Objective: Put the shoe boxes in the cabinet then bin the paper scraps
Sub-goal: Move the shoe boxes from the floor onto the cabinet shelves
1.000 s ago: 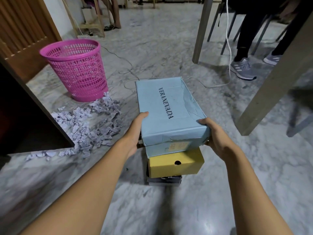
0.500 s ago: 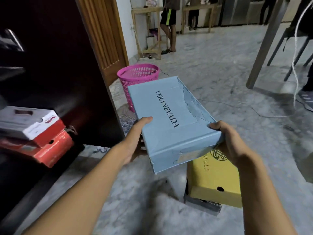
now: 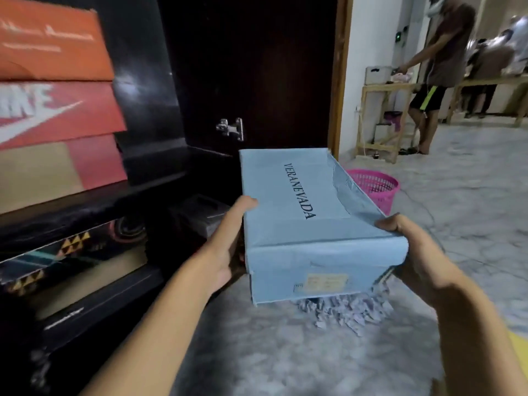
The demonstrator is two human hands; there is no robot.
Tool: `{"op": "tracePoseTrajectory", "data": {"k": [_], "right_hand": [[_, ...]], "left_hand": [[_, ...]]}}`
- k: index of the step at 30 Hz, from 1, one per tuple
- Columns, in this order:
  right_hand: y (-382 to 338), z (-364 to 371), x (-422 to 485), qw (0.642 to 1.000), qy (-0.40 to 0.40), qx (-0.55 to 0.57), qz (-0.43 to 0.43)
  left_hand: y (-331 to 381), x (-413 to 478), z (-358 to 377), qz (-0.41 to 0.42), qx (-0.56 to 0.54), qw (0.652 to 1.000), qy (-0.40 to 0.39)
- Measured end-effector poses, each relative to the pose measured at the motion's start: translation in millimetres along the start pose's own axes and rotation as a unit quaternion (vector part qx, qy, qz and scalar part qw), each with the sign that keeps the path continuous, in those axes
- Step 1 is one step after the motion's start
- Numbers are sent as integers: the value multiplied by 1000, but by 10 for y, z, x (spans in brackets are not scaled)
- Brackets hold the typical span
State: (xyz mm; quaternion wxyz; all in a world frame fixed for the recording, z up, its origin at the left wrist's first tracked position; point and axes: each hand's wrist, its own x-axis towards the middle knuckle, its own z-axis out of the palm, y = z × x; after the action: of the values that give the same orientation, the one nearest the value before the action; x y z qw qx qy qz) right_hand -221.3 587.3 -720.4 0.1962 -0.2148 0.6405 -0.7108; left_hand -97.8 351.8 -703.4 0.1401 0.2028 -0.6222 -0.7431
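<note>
A light blue shoe box (image 3: 308,212) printed VERANEVADA is held in the air between my two hands. My left hand (image 3: 225,241) grips its left side, thumb on the lid. My right hand (image 3: 411,252) grips the near right corner, thumb over the lid's edge. The dark cabinet (image 3: 160,155) stands open at the left, close to the box. A pile of paper scraps (image 3: 345,310) lies on the floor below the box. The pink mesh bin (image 3: 377,187) stands behind the box, partly hidden.
Orange and red shoe boxes (image 3: 57,90) fill the cabinet's upper shelf; patterned boxes (image 3: 51,258) and a dark box (image 3: 200,215) sit on the lower one. The cabinet door (image 3: 257,81) stands open. A person (image 3: 437,67) stands at wooden tables at the back right. Marble floor spreads to the right.
The blue box has been lifted off the yellow box and swung left toward the cabinet. My view turned left, so the shelves now fill the left side.
</note>
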Motion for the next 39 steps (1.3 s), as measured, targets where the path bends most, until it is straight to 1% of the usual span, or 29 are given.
{"op": "tracePoseTrajectory", "data": {"k": [3,4,6,9,10,12,15,17,19,22,24,26,28,30,33,35,37,39], "right_hand": [[-205,210,135,999,-29,6,-17],[-281,312,172,999,-31,9,-12],[-386,526,319,999,-44,12,-14],[-479,854,600,998,-62,22,-13],[-529,984,694,998,-58,19,-15],[-614,1230,874,999,-14,7,-30],[-666,1582,1166,992,70,-19,-104],[-653,1821,1346,981,92,-43,-166],[-626,2036,1513,974,97,-65,-195],[-582,2277,1717,973,97,-100,-183],[-545,2410,1842,973,75,-127,-177],[-501,2528,1973,972,49,-158,-168],[-446,2610,2121,968,38,-189,-163],[-395,2667,2272,964,36,-207,-162],[-343,2757,2475,966,52,-199,-155],[-311,2837,2603,964,52,-213,-153],[-255,2921,2756,960,22,-235,-153],[-238,2992,2892,956,-23,-257,-141]], "left_hand": [[359,-25,-261,78,27,995,50],[413,-33,-324,84,35,994,53],[453,-53,-399,53,29,997,55],[569,-23,-576,73,17,994,82],[689,43,-639,79,24,992,96],[905,150,-752,73,19,989,131],[1108,362,-932,77,-11,979,188],[1231,533,-1016,81,-38,972,219],[1303,705,-1100,88,-64,966,235],[1300,1013,-1292,76,-85,957,267],[1245,1231,-1443,59,-92,953,282],[1191,1344,-1528,44,-84,956,278],[1128,1388,-1564,49,-53,963,260],[1063,1360,-1541,71,21,968,239],[962,1384,-1557,107,137,962,209],[936,1503,-1632,115,193,955,196],[989,1690,-1714,112,213,948,208],[1069,1880,-1783,106,210,946,222]]}}
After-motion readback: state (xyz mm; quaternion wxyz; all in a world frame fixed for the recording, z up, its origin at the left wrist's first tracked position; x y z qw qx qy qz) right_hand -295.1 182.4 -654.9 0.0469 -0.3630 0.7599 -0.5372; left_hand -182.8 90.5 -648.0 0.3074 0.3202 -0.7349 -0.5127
